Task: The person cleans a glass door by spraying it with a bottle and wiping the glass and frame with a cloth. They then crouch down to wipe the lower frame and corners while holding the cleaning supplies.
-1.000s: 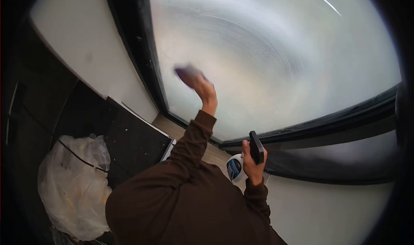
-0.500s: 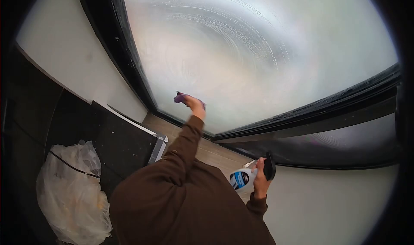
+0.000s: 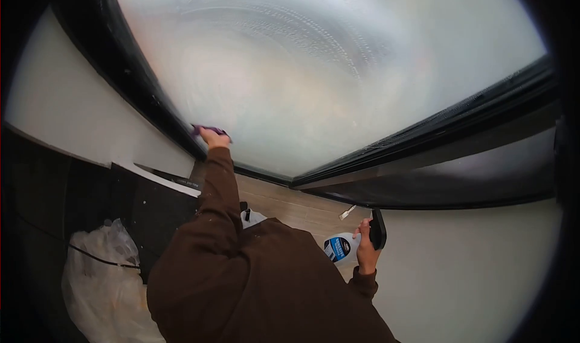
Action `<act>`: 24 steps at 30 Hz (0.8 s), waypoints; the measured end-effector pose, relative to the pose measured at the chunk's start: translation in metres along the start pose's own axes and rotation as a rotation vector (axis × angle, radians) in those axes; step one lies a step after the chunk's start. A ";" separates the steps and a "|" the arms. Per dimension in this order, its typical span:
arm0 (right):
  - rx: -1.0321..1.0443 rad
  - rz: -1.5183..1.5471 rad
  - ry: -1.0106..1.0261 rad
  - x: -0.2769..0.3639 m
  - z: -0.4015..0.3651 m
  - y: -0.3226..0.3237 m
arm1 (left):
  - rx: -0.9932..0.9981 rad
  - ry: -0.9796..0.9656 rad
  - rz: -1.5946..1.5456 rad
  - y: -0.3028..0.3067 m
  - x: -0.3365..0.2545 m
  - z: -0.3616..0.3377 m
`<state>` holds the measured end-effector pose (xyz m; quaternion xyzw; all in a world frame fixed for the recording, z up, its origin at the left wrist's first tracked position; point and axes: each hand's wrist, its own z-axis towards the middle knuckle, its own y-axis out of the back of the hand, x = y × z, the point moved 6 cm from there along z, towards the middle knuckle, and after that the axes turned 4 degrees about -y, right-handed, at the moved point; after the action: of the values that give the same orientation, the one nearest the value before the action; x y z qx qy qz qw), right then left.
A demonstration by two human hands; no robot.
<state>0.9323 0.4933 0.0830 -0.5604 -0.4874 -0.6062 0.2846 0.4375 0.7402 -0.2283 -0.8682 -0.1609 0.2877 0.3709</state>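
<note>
My left hand (image 3: 215, 140) presses a purple cloth (image 3: 211, 129) against the frosted glass pane (image 3: 290, 95), low in its left corner beside the black frame. Its fingers are closed on the cloth and partly covered by it. Lower right, my right hand (image 3: 366, 253) grips a spray bottle (image 3: 342, 247) by its neck. The bottle is white with a blue and black label and a black trigger head (image 3: 377, 229), and it is tilted. Curved streaks of droplets mark the upper part of the glass.
A crumpled translucent plastic bag (image 3: 99, 276) lies at lower left on a dark surface, with a black cable (image 3: 103, 258) across it. A small pale brush-like object (image 3: 347, 212) rests on the wood-look floor (image 3: 290, 207). A black frame (image 3: 423, 128) borders the glass.
My left hand has slid the purple cloth left across the glass to the frame. The view has shifted slightly. My right hand still holds the spray bottle in about the same place.
</note>
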 end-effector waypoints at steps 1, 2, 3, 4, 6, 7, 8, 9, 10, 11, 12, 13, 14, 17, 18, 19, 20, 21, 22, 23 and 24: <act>0.004 0.007 -0.007 -0.002 0.000 0.000 | -0.098 0.061 0.119 0.025 0.025 -0.017; 0.028 0.010 -0.016 0.001 0.000 -0.003 | -0.108 0.126 0.134 0.018 0.046 -0.058; 0.053 0.010 -0.026 0.005 0.001 -0.008 | -0.117 0.235 0.105 0.015 0.075 -0.091; 0.080 0.008 -0.040 0.007 -0.001 -0.011 | -0.108 0.357 0.087 0.017 0.114 -0.118; 0.119 -0.057 -0.004 0.011 -0.003 -0.015 | 0.028 0.692 0.027 0.002 0.172 -0.200; 0.141 -0.086 0.016 0.014 -0.001 -0.018 | 0.105 0.855 0.014 -0.005 0.199 -0.243; 0.149 -0.101 0.040 0.018 0.000 -0.018 | 0.172 0.968 -0.045 -0.024 0.199 -0.275; 0.152 -0.111 0.062 0.022 -0.001 -0.018 | 0.243 1.081 -0.096 -0.044 0.197 -0.308; 0.146 -0.117 0.081 0.024 -0.003 -0.018 | 0.215 1.111 -0.127 -0.058 0.192 -0.326; 0.118 -0.075 0.105 0.025 -0.007 -0.015 | 0.216 1.059 -0.089 -0.066 0.179 -0.340; 0.082 -0.035 0.133 0.026 -0.011 -0.011 | 0.216 1.008 -0.049 -0.075 0.166 -0.353; 0.041 0.005 0.167 0.029 -0.011 -0.006 | 0.260 0.869 0.049 -0.082 0.146 -0.352; 0.007 0.019 0.183 0.031 -0.011 -0.001 | 0.406 0.739 0.034 -0.092 0.128 -0.343; -0.041 0.028 0.135 0.021 -0.015 -0.012 | 0.494 0.218 0.269 -0.114 0.071 -0.324; -0.060 0.033 0.142 0.021 -0.017 -0.007 | 0.575 -0.147 0.528 -0.123 0.066 -0.335; -0.070 0.033 0.151 0.020 -0.018 -0.004 | 0.640 -0.528 0.767 -0.132 0.066 -0.356; -0.072 0.033 0.164 0.019 -0.019 -0.003 | 0.685 -0.927 0.988 -0.139 0.069 -0.382; -0.072 0.027 0.184 0.023 -0.021 -0.002 | 0.870 -0.849 0.994 -0.138 0.088 -0.395; -0.051 0.042 0.179 0.027 -0.023 -0.001 | 0.824 -0.876 1.143 -0.123 0.116 -0.396; -0.025 0.056 0.176 0.027 -0.023 -0.003 | 0.845 -0.822 1.029 -0.113 0.138 -0.405; 0.005 0.066 0.176 0.027 -0.022 -0.005 | 0.785 -0.694 1.088 -0.098 0.161 -0.411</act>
<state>0.9135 0.4805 0.1100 -0.5201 -0.4433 -0.6421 0.3472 0.8113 0.6587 0.0128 -0.4890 0.2972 0.7232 0.3868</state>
